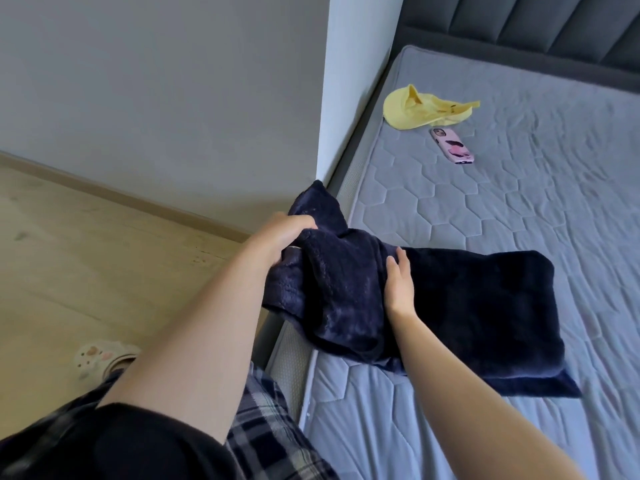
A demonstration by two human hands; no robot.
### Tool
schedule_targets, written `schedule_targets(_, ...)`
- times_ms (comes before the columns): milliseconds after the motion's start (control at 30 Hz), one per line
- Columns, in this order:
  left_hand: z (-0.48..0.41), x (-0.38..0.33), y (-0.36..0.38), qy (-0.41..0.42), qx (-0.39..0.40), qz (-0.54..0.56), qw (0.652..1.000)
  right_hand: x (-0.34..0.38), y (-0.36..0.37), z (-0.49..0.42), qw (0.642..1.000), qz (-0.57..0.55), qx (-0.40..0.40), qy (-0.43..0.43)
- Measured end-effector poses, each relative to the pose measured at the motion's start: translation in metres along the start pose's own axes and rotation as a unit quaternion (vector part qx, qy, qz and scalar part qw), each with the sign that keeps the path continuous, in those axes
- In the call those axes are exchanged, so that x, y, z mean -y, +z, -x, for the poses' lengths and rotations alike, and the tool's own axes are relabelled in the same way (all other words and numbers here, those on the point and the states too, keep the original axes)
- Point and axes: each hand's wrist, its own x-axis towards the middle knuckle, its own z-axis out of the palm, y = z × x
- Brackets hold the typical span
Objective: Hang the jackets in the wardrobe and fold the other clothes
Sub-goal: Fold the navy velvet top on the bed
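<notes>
Navy fleece garment [450, 306] bunched in left fingers [298, 223], right fingers [398, 268] flat on it

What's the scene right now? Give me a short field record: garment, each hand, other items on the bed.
garment: dark navy fleece garment, partly folded, lying on the mattress with its left end bunched over the bed edge
left hand: left hand grips the bunched left end, fingers curled into the fabric
right hand: right hand rests flat on the middle of the garment, fingers straight
other items: yellow cap and pink-cased phone further up the mattress, apart from the garment
fold status: not finished
</notes>
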Motion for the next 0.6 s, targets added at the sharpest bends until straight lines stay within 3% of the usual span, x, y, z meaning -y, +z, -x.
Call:
schedule_targets(167, 0.008, -0.019, -0.027, -0.037, -0.097, -0.035, 0.994, 0.025, 0.032, 0.004, 0.998, -0.064, 0.027, 0.007)
schedule_targets(300, 0.017, -0.033, -0.056, -0.003, -0.198, 0.068, 0.978, 0.041, 0.072, 0.009, 0.991, -0.106, 0.080, 0.024)
schedule_targets(467, 0.039, -0.035, -0.048, 0.077, -0.159, 0.068, 0.982, 0.037, 0.094, 0.013, 0.936, -0.223, 0.206, 0.179)
schedule_targets(600, 0.054, -0.045, -0.024, 0.057, -0.109, 0.074, 0.990, 0.054, 0.065, 0.002, 0.934, -0.236, 0.167, 0.211)
